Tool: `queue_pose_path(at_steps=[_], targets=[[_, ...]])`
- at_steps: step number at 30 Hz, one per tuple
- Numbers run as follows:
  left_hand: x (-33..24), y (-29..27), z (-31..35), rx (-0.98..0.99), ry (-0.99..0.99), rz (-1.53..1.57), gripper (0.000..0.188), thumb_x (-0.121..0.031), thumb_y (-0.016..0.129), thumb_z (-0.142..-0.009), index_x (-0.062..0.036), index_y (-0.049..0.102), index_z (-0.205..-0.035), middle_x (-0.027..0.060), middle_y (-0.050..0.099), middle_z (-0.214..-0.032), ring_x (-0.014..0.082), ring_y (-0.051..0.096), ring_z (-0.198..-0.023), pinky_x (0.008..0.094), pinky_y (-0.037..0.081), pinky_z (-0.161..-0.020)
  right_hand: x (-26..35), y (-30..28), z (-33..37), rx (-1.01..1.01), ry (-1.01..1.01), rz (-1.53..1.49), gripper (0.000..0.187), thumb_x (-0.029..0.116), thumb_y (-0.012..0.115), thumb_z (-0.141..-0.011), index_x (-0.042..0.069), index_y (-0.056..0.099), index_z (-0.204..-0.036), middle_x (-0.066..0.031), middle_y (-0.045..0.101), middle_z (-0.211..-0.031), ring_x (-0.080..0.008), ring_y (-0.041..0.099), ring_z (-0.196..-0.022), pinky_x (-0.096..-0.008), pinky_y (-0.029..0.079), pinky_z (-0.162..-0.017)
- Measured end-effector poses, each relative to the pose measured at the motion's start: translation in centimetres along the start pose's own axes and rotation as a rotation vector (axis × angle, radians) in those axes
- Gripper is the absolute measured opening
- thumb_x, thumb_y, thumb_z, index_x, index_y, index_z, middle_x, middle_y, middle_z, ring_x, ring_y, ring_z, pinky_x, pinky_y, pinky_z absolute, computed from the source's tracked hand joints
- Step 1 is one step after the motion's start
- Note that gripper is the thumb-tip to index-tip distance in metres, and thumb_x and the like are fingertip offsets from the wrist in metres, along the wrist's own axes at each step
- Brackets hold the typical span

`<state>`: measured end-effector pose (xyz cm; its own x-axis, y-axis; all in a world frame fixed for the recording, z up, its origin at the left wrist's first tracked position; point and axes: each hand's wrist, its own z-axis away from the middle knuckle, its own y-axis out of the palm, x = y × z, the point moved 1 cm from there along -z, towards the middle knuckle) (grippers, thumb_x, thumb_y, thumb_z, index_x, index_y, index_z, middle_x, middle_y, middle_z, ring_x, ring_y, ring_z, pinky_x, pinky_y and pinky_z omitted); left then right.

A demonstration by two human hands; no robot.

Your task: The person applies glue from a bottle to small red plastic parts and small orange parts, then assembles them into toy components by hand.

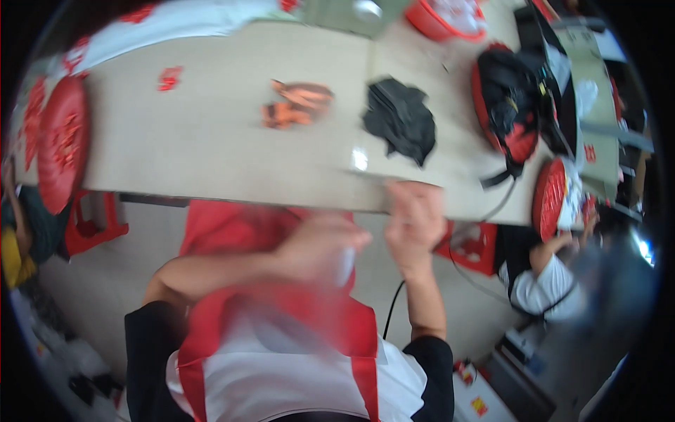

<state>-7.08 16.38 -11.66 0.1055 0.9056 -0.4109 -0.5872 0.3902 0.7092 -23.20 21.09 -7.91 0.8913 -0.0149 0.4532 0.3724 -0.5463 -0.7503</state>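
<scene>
My left hand [320, 243], smeared by motion, is in front of the red apron [232, 225], just short of the table's near edge. A pale, blurred patch shows beside its fingers; I cannot make out what it is. My right hand [416, 216] is raised at the table edge with its fingers bent, also blurred, and whether it holds anything is unclear. Beyond it on the table [211, 155] lies a crumpled black cloth [399, 119]. To the left of that cloth is a crumpled orange-and-black item [299, 104], too blurred to name.
A red tray [62, 144] with small red pieces stands at the far left. A small red item [169, 79] lies nearby. Toward the right are a black-and-red backpack [510, 102], a red basin [446, 20] and a cable [503, 204]. Other people sit at both sides.
</scene>
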Motion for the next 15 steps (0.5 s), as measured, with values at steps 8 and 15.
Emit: queue_pose_path(at_steps=[8, 15], targets=[[-7.6, 2.2, 4.2, -0.189, 0.958, -0.555, 0.013, 0.003, 0.069, -0.072, -0.0058, 0.065, -0.081, 0.0059, 0.054, -0.099, 0.0137, 0.052, -0.093, 0.0273, 0.043, -0.08, 1.3, -1.4, -5.4, 0.081, 0.191, -0.23, 0.042, 0.007, 0.071, -0.066, -0.001, 0.059, -0.106, -0.0128, 0.056, -0.114, -0.028, 0.052, -0.107, -0.0379, 0.042, -0.086], [-11.0, -0.3, 4.6, -0.326, 1.283, -0.626, 0.009, -0.002, 0.065, -0.075, -0.005, 0.061, -0.082, 0.0061, 0.054, -0.096, 0.0164, 0.053, -0.091, 0.0282, 0.045, -0.078, 7.7, 4.9, -5.3, 0.389, 0.14, -0.607, 0.035, 0.004, 0.066, -0.071, -0.001, 0.053, -0.103, -0.0096, 0.059, -0.1, -0.017, 0.058, -0.084, -0.0271, 0.047, -0.069]])
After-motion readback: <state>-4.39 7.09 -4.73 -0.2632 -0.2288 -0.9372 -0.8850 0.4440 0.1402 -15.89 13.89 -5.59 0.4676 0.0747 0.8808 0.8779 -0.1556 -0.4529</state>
